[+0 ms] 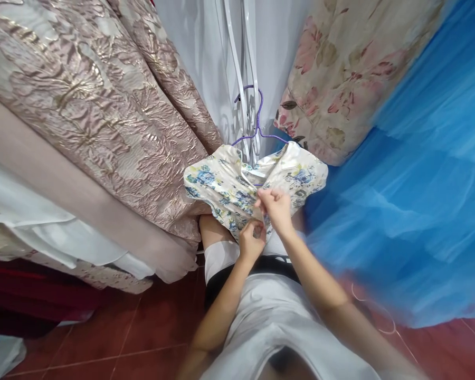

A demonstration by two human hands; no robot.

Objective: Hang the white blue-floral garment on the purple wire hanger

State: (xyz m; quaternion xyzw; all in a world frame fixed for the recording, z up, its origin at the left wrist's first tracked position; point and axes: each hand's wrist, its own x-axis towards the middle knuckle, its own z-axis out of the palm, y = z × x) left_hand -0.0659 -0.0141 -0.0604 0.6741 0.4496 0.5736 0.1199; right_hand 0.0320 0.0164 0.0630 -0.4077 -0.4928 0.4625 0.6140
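Observation:
A cream blouse [224, 182] with blue and yellow flowers hangs on a purple hanger [260, 113] and lies across my lap. My left hand [253, 240] is at the lower front of the blouse, with thumb and fingers pinched on the cloth near its middle line. Higher up, my right hand [275, 206] pinches the front edge below the neckline; its fingers are slightly blurred. Whatever fastening may lie under the fingertips is hidden. The hanger's hook points up and left, in front of hanging white straps [237, 58].
A pink-gold textured fabric [114, 121] hangs close on the left, with pale and dark red garments below it. On the right hang a floral cloth [340, 79] and blue tulle [411, 211]. A white hanger [388, 331] lies on the red tiled floor [142, 332].

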